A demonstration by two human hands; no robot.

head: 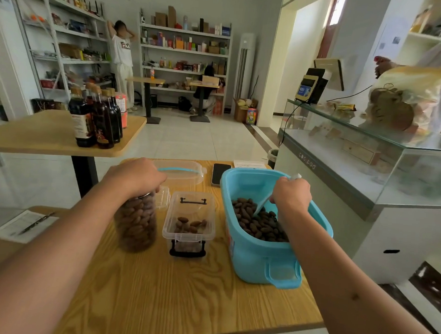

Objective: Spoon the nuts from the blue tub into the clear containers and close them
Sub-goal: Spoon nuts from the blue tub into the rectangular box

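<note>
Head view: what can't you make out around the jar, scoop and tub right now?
- Jar top: left hand covers it; lid state unknown.
- Scoop bowl: sunk in the nuts; load unknown.
- Blue tub right inner side: behind the right hand and forearm.
- Paper: print too small.

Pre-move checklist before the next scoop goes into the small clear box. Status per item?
1. Right hand grip on the white plastic scoop: ok, fingers curled round its handle.
2. Scoop in the brown nuts inside the blue plastic tub: ok.
3. Scoop loaded: cannot tell, bowl buried in the nuts.
4. Small clear rectangular box open to receive: ok, only a few nuts inside.
5. Tall clear jar of nuts steadied: ok, left hand grips its top.
6. Jar closed: cannot tell, the hand covers the top.
</note>
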